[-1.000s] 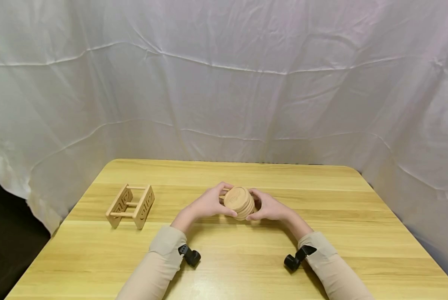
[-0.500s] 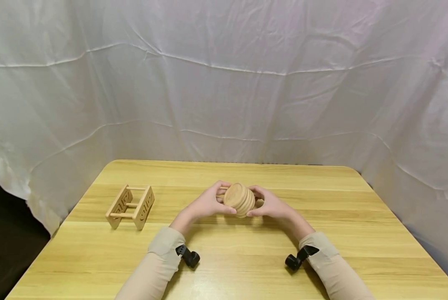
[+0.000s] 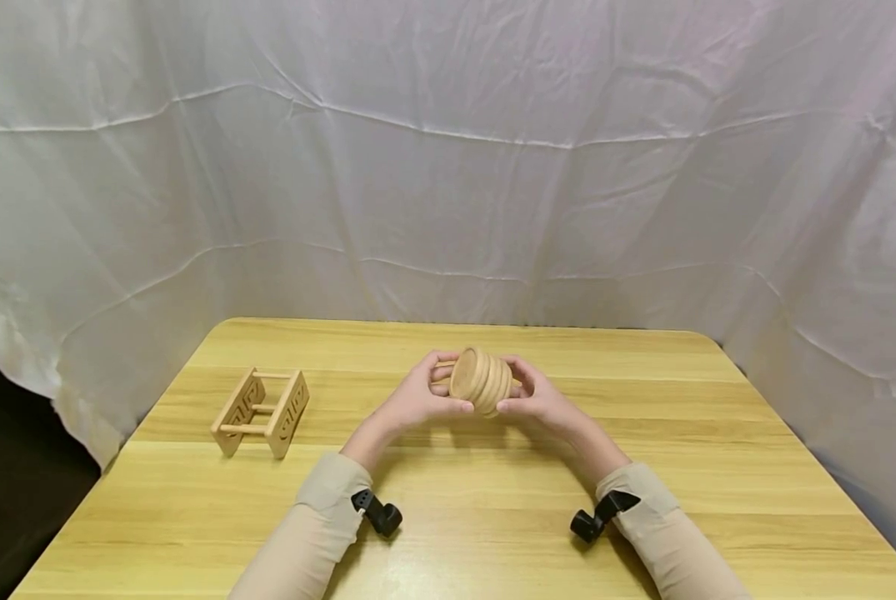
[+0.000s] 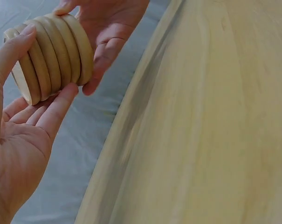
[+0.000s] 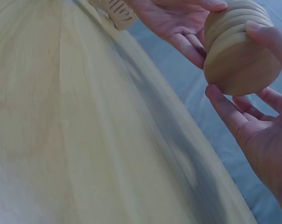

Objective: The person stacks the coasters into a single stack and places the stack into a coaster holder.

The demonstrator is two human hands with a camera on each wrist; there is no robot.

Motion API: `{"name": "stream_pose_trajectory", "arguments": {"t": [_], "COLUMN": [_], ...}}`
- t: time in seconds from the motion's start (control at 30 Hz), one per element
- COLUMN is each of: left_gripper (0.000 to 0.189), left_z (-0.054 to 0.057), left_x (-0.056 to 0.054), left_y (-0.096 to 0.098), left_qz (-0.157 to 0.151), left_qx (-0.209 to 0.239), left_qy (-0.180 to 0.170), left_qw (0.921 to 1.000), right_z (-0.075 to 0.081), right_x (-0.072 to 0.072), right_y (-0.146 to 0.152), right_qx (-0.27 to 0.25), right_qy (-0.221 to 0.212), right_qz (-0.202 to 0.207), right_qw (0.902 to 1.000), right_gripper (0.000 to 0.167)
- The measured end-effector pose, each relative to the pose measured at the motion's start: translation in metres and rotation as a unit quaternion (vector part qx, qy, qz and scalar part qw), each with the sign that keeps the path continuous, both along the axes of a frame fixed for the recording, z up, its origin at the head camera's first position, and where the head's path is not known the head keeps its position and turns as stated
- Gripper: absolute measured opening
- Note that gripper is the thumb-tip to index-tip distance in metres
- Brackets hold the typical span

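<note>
A stack of several round wooden coasters (image 3: 485,382) is held tilted above the table, its left end face turned partly up. My left hand (image 3: 417,396) grips it from the left, thumb on the near side and fingers behind. From the right, my right hand (image 3: 539,396) grips the other end the same way. In the left wrist view the rims of the coasters (image 4: 54,51) lie side by side between both hands. The flat end of the outermost coaster (image 5: 243,67) shows in the right wrist view.
A wooden coaster rack (image 3: 262,412) with cut-out side panels and dowel bars stands at the table's left. The wooden table (image 3: 478,517) runs back to a pale curtain (image 3: 448,192). A black camera (image 3: 378,512) sits on each wrist.
Both hands have raised the coaster stack slightly off the table. They have tipped it from nearly flat, so the coasters now stand more on edge. The rack has not moved.
</note>
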State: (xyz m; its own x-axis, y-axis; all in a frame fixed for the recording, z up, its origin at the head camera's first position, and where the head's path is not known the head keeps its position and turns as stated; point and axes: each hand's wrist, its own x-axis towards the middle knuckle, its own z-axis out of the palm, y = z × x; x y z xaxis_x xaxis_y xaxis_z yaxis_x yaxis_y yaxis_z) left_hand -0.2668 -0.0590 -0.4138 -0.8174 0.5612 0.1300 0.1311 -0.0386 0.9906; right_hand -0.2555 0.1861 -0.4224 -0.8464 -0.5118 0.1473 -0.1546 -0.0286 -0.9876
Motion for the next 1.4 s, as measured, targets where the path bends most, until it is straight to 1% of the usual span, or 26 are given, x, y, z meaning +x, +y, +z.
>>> {"name": "stream_pose_trajectory", "arguments": {"t": [0.03,0.13,0.27,0.4,0.47,0.6,0.77,0.93,1.03,1.17,1.3,1.4], "left_gripper": [0.082,0.081,0.081,0.082,0.082,0.081,0.082,0.082,0.078,0.077,0.076,0.074], "left_z": [0.001,0.001,0.0,-0.001,-0.001,-0.001,0.0,0.005,0.009,0.016,0.021,0.025], "left_x": [0.0,0.0,0.002,0.007,0.009,0.013,0.018,0.023,0.027,0.032,0.035,0.037], "left_y": [-0.001,-0.002,-0.007,-0.012,-0.015,-0.025,-0.038,-0.052,-0.06,-0.072,-0.085,-0.095], "left_qz": [0.0,-0.003,0.0,0.0,0.001,0.008,0.022,0.041,0.058,0.085,0.111,0.132], "left_qx": [0.005,0.017,0.02,0.023,0.026,0.025,0.004,-0.029,-0.056,-0.091,-0.132,-0.166], "left_qy": [-0.001,-0.002,0.0,0.011,0.021,0.031,0.039,0.07,0.102,0.148,0.196,0.225], "left_qw": [1.0,0.9999,0.9998,0.9997,0.9994,0.9992,0.999,0.9962,0.9915,0.981,0.9653,0.9511], "right_z": [0.001,0.003,0.006,0.006,0.007,0.01,0.017,0.023,0.025,0.031,0.037,0.041], "right_x": [0.0,0.0,0.003,0.007,0.009,0.011,0.016,0.019,0.02,0.02,0.021,0.021], "right_y": [-0.001,-0.003,-0.009,-0.015,-0.019,-0.027,-0.039,-0.05,-0.057,-0.068,-0.08,-0.09], "right_qx": [0.005,-0.005,-0.028,-0.052,-0.055,-0.039,-0.02,-0.006,0.006,0.014,0.023,0.036], "right_qy": [0.006,-0.007,-0.022,-0.032,-0.033,-0.029,-0.032,-0.03,-0.026,-0.021,-0.011,0.002], "right_qz": [-0.007,-0.01,-0.005,0.001,0.001,0.0,0.003,0.005,0.005,0.007,0.008,0.006], "right_qw": [0.9999,0.9999,0.9994,0.9981,0.9979,0.9988,0.9993,0.9995,0.9996,0.9997,0.9996,0.9993], "right_gripper": [0.076,0.075,0.071,0.069,0.07,0.073,0.077,0.079,0.08,0.08,0.078,0.075]}}
